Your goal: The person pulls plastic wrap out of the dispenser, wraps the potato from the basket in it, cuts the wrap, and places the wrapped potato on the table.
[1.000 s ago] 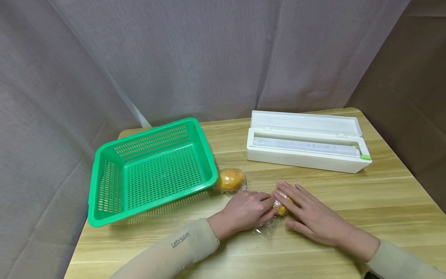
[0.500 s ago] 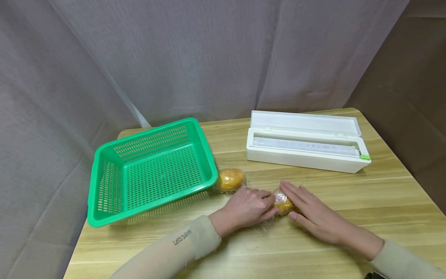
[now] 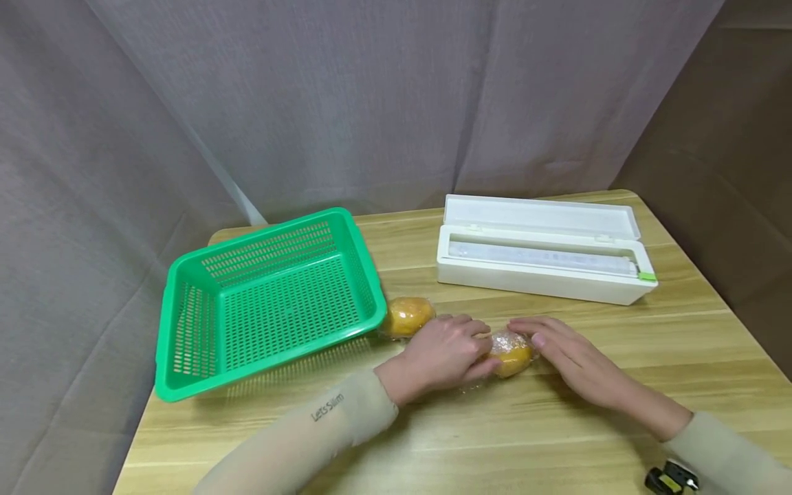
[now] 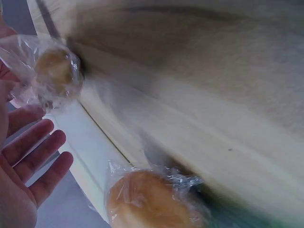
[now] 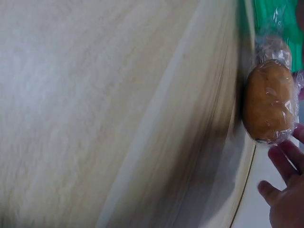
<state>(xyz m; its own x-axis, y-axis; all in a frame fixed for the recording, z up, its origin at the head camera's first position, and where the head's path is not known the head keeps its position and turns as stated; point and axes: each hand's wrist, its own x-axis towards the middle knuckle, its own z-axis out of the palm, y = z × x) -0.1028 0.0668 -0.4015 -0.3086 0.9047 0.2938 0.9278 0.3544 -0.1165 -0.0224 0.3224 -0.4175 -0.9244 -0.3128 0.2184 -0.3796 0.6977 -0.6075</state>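
Note:
A yellow mango [image 3: 513,361] in clear cling film lies on the table between both hands. My left hand [image 3: 442,354] holds it at its left end, thumb low and bent fingers above, where the film gathers. In the left wrist view, the other fingers [image 4: 40,154] spread away from the film. At the mango's right end, my right hand [image 3: 581,364] touches the film with nearly straight fingers. A second wrapped mango [image 3: 410,316] sits just behind my left hand, against the green basket [image 3: 272,356]; the left wrist view shows it close up [image 4: 147,202].
The green basket stands at the left with nothing in it. At the back right is a long white cling film dispenser [image 3: 544,275], its lid [image 3: 541,214] raised and a roll inside. A small black device [image 3: 671,478] shows beside the right sleeve. Grey curtains [image 3: 346,103] hang behind the table.
The mango in my hands has shifted right and more of it shows. My right hand has drawn back to its right end, off its top. The left hand has moved slightly up and right.

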